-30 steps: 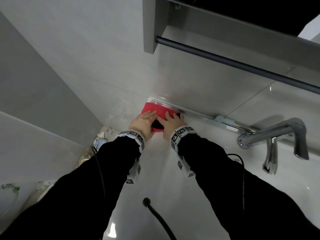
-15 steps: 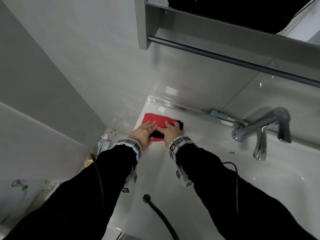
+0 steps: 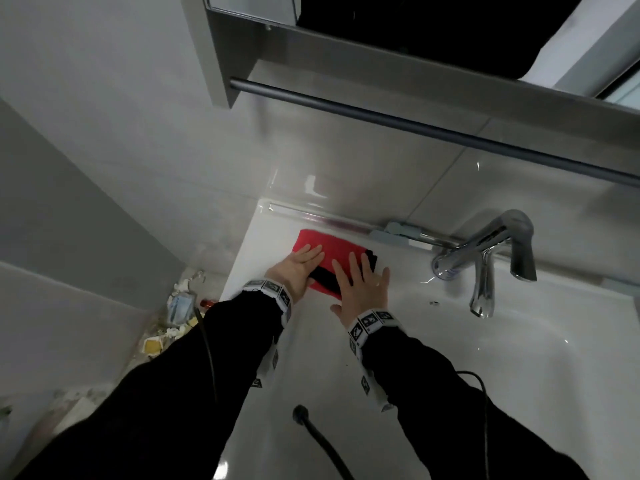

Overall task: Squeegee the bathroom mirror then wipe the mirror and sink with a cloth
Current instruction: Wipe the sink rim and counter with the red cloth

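Red cloth (image 3: 329,251) w/ black trim lies flat on sink (image 3: 519,341) top, near back-left corner. Left hand (image 3: 298,268) & right hand (image 3: 362,289) both flat, palms down, fingers spread on cloth, pinching nothing. Faucet (image 3: 485,258) off to the right along back edge.

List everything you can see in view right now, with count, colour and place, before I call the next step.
cloth: one, red with black, flat on the sink's left rim
sink: one, white, centre and right
faucet: one, chrome, at the sink's back right
squeegee: one, grey and clear, along the sink's back edge
rail: one, dark, under the mirror cabinet
mirror cabinet: one, grey frame, top
litter: several pieces, mixed colours, floor left of the sink
cable: one, black, bottom centre
left hand: flat on the cloth
right hand: flat, fingers on the cloth
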### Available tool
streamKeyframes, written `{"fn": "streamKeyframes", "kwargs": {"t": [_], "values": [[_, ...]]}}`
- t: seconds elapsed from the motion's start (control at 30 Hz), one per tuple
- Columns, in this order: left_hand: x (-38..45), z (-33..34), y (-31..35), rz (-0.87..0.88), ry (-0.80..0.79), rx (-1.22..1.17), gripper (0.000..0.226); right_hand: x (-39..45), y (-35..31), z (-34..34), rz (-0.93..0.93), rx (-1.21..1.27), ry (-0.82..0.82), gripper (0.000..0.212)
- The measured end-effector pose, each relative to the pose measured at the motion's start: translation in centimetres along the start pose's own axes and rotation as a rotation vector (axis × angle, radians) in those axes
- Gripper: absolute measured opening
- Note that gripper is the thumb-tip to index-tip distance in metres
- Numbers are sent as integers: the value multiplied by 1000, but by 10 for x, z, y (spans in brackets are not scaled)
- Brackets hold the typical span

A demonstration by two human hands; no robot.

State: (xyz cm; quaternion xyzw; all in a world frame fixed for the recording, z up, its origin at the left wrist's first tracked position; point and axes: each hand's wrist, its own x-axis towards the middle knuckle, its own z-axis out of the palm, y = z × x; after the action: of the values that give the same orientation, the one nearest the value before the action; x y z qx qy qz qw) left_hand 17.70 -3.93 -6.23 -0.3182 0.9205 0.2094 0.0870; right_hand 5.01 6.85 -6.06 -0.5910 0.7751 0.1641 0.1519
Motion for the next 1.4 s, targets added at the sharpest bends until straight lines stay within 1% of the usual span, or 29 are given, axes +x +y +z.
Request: {"fn": "streamKeyframes", "kwargs": {"t": [0.1, 0.2, 0.4, 0.47, 0.57, 0.63, 0.77, 0.87, 1.0, 1.13, 1.3, 1.4], "values": [[9, -4, -3, 18, -24, -5, 58, 10, 8, 3, -21, 27, 48, 92], [20, -9, -4, 23, -45, -16, 59, 19, 15, 0, -27, 63, 56, 96], [41, -16, -6, -6, -83, -41, 58, 38, 17, -13, -8, 82, -18, 105], [43, -17, -7, -19, -88, -50, 57, 38, 14, -14, 1, 68, -13, 94], [43, -19, -7, -36, -100, -67, 58, 39, 10, -14, 26, 79, 36, 64], [43, -21, -5, -40, -125, -65, 59, 41, 10, -16, 37, 92, 38, 57], [43, -23, 1, -57, -152, -60, 58, 45, 21, -25, 9, 176, 16, 62], [35, -21, 7, -76, -118, -86, 56, 44, 30, -33, -61, 210, -7, 70], [17, -12, 12, -85, -72, -78, 55, 33, 28, -30, -94, 245, -23, 69], [5, -4, 22, -65, -31, -6, 53, 15, 29, -20, -72, 315, -19, 65], [12, -2, 50, 8, -124, 54, 54, -12, 46, -3, 29, 332, 32, 63], [29, 2, 75, 63, -174, 117, 54, -25, 71, 6, 92, 306, 17, 68]]}}
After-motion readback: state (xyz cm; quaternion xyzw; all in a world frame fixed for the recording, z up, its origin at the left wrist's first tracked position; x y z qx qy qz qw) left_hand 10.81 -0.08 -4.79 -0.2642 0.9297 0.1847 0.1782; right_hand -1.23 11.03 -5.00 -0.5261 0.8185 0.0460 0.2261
